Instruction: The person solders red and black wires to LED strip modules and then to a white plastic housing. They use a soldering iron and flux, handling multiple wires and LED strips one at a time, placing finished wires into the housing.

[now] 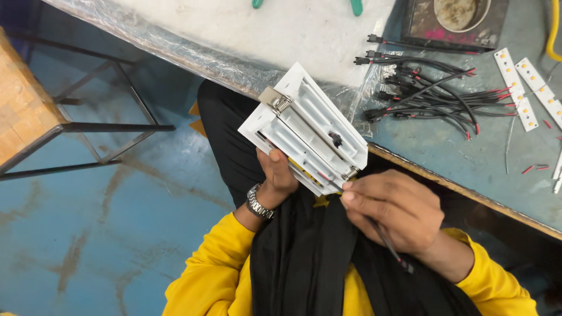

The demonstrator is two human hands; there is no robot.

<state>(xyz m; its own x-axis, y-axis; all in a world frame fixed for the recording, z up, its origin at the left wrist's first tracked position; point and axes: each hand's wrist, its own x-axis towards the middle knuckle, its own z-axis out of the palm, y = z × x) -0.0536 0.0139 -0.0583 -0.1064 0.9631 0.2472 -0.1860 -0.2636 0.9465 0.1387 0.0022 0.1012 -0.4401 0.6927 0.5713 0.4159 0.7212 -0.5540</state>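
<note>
A white rectangular light-fixture housing (304, 126) with metal spring clips at two ends is held tilted over my lap. My left hand (276, 175), with a metal wristwatch, grips it from below. My right hand (393, 210) pinches at the spring clip on the housing's lower right corner. A thin black-and-red wire (389, 246) runs under that hand's palm.
The worktable edge (445, 178) runs diagonally above my lap. On it lie a bundle of black-and-red wires with connectors (430, 96), white LED strips (518, 88), a plastic-covered white sheet (281, 35) and a dark tray (456, 20). A wooden stool (26, 111) stands at left.
</note>
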